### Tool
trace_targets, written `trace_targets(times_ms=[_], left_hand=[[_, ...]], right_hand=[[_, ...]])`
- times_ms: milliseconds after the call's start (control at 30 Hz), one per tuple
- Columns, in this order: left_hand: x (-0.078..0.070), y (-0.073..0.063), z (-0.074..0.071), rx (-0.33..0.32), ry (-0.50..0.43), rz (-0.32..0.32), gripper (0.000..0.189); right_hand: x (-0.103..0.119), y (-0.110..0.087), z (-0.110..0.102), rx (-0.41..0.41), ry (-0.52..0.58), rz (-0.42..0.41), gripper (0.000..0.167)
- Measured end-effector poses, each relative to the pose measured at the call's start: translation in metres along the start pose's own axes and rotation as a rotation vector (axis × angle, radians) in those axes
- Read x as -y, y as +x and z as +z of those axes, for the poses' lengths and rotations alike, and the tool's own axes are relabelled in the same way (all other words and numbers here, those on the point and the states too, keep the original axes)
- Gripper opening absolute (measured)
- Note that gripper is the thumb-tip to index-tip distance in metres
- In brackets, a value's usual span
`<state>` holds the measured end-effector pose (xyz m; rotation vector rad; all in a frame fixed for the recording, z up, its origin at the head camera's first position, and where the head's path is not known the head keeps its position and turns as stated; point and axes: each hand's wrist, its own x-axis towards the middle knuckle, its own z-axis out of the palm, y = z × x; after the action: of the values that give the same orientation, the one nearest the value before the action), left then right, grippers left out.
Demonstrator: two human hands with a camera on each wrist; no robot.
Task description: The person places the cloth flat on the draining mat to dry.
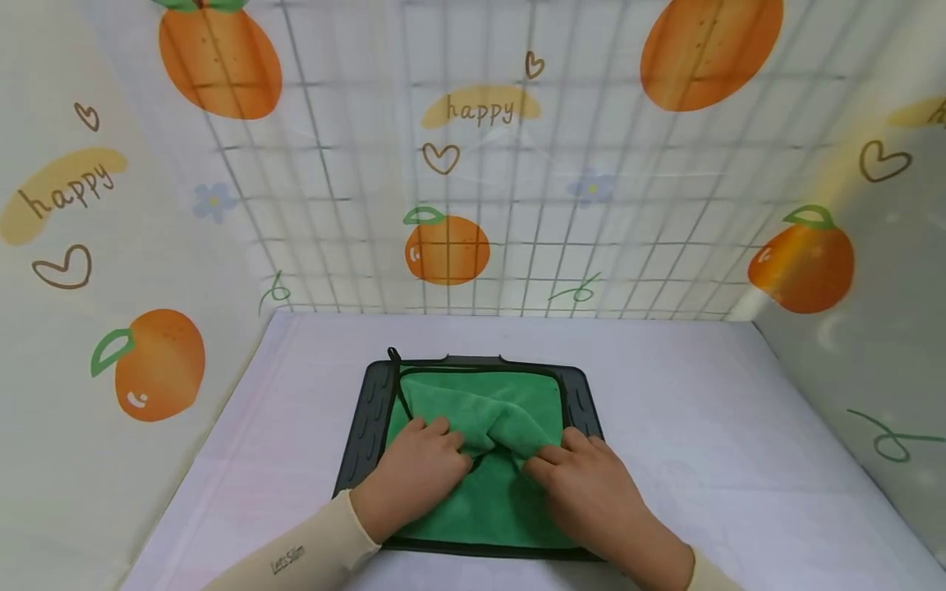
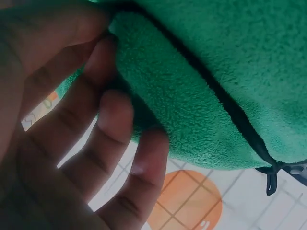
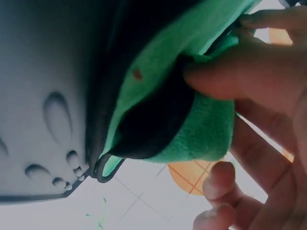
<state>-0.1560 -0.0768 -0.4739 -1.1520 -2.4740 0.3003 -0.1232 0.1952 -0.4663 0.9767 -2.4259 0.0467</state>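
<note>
A green plush cloth (image 1: pixel 480 513) with black edging lies over a dark grey board (image 1: pixel 362 443), its middle bunched up in folds. At the left of the raised fold, my left hand (image 1: pixel 421 472) pinches the cloth. In the left wrist view the thumb and forefinger of that hand (image 2: pixel 91 91) meet at the black edging (image 2: pixel 206 76). My right hand (image 1: pixel 584 480) grips the right of the fold, with its thumb (image 3: pixel 216 76) pressed on the cloth in the right wrist view. A black hanging loop (image 1: pixel 394 355) sticks out at the cloth's far left corner.
The board rests on a white tabletop (image 1: pixel 702 427). Pale curtains printed with oranges (image 1: pixel 447 250) surround the table at the back and sides, and a wire grid (image 1: pixel 510 189) shows through the back one.
</note>
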Motion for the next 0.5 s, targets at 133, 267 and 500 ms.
trace_targets(times_ms=[133,267,500], left_hand=[[0.002,-0.004,0.002,0.009,0.003,-0.003,0.011],[0.007,-0.012,0.002,0.019,-0.004,-0.018,0.009],[0.021,-0.028,-0.004,-0.036,-0.017,-0.04,0.013]], right_hand=[[-0.005,0.0,-0.001,0.011,-0.007,0.054,0.029],[-0.011,-0.002,-0.003,0.029,0.012,0.128,0.03],[-0.021,-0.006,-0.006,0.006,0.1,0.183,0.029]])
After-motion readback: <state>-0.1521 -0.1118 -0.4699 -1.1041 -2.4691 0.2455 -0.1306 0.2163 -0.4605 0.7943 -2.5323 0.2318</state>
